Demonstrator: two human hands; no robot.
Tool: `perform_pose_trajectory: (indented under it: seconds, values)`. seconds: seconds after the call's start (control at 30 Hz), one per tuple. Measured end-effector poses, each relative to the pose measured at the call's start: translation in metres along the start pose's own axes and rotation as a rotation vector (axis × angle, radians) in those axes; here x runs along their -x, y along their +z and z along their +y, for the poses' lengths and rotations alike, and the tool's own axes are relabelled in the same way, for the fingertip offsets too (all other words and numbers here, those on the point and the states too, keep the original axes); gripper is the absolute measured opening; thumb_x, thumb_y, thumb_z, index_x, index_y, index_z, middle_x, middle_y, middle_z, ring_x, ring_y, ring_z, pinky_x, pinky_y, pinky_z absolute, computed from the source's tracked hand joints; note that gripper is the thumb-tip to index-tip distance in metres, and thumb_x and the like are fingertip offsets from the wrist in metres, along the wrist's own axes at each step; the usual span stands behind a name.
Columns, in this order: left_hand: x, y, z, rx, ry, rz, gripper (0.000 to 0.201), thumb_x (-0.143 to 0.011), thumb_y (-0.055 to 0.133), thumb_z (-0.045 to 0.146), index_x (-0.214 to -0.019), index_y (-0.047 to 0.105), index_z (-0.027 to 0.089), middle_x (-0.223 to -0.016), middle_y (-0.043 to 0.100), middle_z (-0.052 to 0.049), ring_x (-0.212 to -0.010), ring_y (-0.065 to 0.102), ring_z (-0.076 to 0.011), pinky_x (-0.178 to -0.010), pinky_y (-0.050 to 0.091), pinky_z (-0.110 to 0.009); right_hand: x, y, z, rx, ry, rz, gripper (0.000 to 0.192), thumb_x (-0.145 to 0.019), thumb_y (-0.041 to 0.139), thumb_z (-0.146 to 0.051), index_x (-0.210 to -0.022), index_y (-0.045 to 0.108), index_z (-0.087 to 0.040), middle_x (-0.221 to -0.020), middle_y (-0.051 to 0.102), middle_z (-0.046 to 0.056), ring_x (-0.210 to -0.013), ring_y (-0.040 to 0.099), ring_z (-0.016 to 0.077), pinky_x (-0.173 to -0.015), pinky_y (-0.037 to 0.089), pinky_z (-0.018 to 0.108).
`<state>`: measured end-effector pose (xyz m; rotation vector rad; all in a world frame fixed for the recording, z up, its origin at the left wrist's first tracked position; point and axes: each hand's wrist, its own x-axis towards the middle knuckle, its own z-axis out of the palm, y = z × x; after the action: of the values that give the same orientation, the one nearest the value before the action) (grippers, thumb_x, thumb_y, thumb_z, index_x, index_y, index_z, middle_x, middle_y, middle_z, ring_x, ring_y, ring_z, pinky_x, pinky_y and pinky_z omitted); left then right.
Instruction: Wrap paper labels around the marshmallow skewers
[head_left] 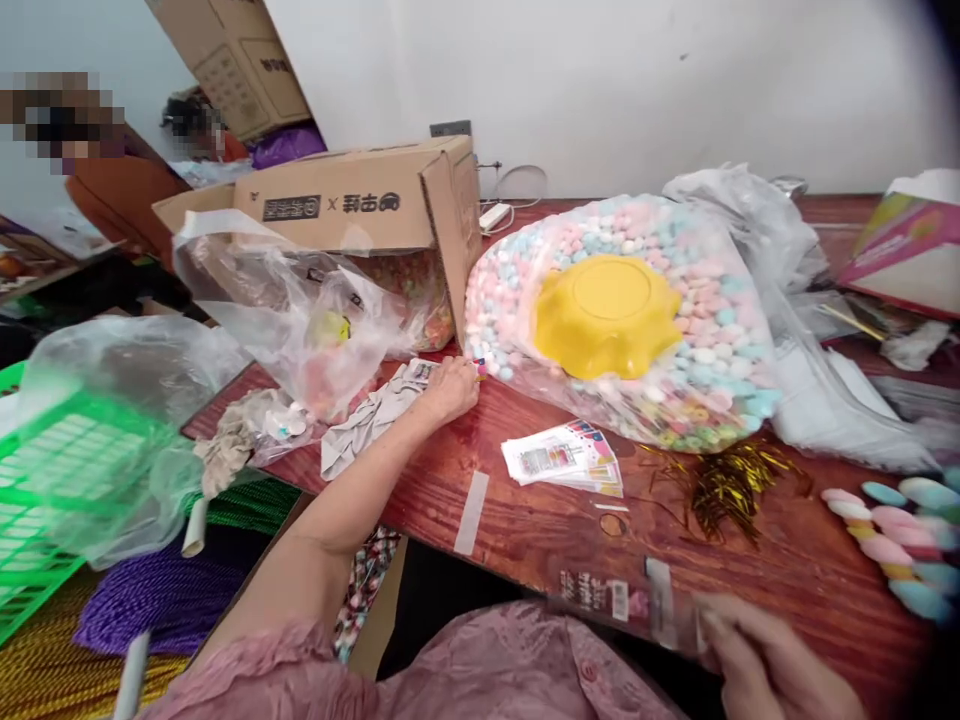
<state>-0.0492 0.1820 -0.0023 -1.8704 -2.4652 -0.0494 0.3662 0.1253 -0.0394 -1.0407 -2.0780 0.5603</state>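
Note:
My left hand (448,390) reaches to the table between the cardboard box and the big clear bag (724,300) of pastel sweets. Its fingers are curled together, with small coloured bits showing at the fingertips; what they grip is too small to make out. Beside that wrist lies a crumpled grey cloth (364,430). At the lower right, my right hand (772,660) pinches the end of a clear plastic packet (600,596) with white print and a barcode label. The packet is slightly blurred. A fanned stack of printed cards (562,458) lies on the table between the hands.
A yellow scalloped bowl (611,318) rests upside down on the sweets bag. An open cardboard box (330,205) stands behind my left hand. Gold tinsel (731,490) and loose pastel sweets (896,540) lie at right. A green basket (82,470) is at left. Two people are in the background.

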Motion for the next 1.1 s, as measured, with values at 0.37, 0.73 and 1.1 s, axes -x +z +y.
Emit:
perform_pose_trajectory:
  seconds: [0.37, 0.73, 1.1]
  values:
    - [-0.008, 0.014, -0.004, -0.008, -0.055, 0.029, 0.035, -0.096, 0.039, 0.025, -0.123, 0.059, 0.015, -0.122, 0.059, -0.017, -0.115, 0.051, -0.03, -0.095, 0.042, -0.041, -0.107, 0.065, -0.002, -0.629, 0.402, -0.367, 0.042, -0.077, 0.066, -0.037, -0.113, 0.06, -0.015, -0.076, 0.063, 0.001, -0.056, 0.057, 0.0123, -0.05, 0.051, 0.026]
    - [-0.016, -0.008, 0.002, -0.042, -0.083, -0.005, 0.033, -0.094, 0.041, 0.024, -0.109, 0.07, 0.018, -0.113, 0.061, -0.015, -0.109, 0.053, -0.0301, -0.088, 0.044, -0.041, -0.16, 0.075, -0.022, 0.541, -0.074, -0.588, 0.053, -0.087, 0.058, -0.029, -0.139, 0.05, -0.027, -0.116, 0.063, 0.016, -0.098, 0.063, 0.0308, -0.076, 0.047, 0.038]
    - [0.018, -0.026, 0.102, 0.315, 0.617, -0.298, 0.019, -0.088, 0.053, 0.024, -0.095, 0.069, 0.017, -0.112, 0.059, -0.011, -0.111, 0.049, -0.0275, -0.1, 0.041, -0.044, -0.15, 0.076, -0.007, 0.592, -0.15, -0.53, 0.059, -0.091, 0.055, -0.039, -0.146, 0.042, -0.02, -0.129, 0.059, 0.016, -0.105, 0.061, 0.0297, -0.075, 0.048, 0.034]
